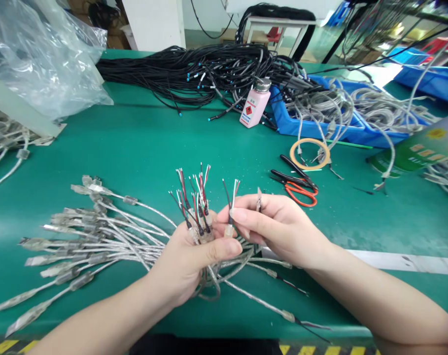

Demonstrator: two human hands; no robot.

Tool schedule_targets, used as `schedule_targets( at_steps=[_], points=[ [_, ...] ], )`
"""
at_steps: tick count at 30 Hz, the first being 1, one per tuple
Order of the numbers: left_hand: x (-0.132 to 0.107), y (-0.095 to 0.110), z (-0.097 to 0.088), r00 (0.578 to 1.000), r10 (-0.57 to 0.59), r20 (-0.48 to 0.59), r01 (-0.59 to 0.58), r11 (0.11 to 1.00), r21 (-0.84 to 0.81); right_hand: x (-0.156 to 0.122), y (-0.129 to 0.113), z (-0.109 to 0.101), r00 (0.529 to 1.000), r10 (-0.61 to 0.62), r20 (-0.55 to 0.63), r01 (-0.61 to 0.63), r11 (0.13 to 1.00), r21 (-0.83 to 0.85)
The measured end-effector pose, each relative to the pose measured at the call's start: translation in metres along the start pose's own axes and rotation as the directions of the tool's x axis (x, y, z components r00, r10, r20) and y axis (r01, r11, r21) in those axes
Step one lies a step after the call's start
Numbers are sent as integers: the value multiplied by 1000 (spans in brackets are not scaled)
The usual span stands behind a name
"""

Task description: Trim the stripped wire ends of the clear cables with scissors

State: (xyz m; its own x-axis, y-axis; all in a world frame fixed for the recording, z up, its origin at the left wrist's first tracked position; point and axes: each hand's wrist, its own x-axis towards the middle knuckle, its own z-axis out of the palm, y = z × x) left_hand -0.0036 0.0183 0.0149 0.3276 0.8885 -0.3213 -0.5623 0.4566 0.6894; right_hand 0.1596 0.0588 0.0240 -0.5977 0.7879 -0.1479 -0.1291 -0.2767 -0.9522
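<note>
at the bottom edge, yellow-and-black striped tape (312, 350) is running below the green worktop (135, 133). just beyond the lower middle of the frame, a loose gray cable (257, 298) is trailing toward the right, its stripped end spreading into thin dark and pale wires.

in the center, the left hand (189, 261) is gripping a bundle of cable ends (205, 227) — their black, white and red wires are pointing up past the thumb. the right hand (279, 222) is pinching a single cable end (229, 229) between thumb and fingers, just beside the bundle, its wires also standing upward. from the left hand the clear-jacketed cables (135, 249) are fanning out across the lower left, where their translucent plugs (61, 244) are lying in a loose heap.

right of center, orange-and-black hand cutters (298, 180) are lying near a ring of tan tape (293, 154). at the right edge, a green printed container (430, 143) is standing near more gray cables.

farther back, a pink bottle (251, 111) with a metal cap is standing beside a blue bin (285, 125) — gray cables are spilling over its rim. black cables (142, 74) are stretching across the upper middle, and a clear plastic bag (35, 54) is filling the upper left.
</note>
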Motion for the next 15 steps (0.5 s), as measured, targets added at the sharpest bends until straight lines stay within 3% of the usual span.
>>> schedule_targets(
  at_steps=[6,12,15],
  points=[
    [0,0,1,1000,-8,-15,8,1000,-5,0,1,0,999,-37,-10,36,999,-26],
    [0,2,1,985,-7,-173,3,1000,-23,3,5,-3,993,-57,-104,60,998,26],
    [1,2,0,980,4,-200,-7,1000,-12,3,6,-3,992,-59,-113,64,997,41]
  ],
)
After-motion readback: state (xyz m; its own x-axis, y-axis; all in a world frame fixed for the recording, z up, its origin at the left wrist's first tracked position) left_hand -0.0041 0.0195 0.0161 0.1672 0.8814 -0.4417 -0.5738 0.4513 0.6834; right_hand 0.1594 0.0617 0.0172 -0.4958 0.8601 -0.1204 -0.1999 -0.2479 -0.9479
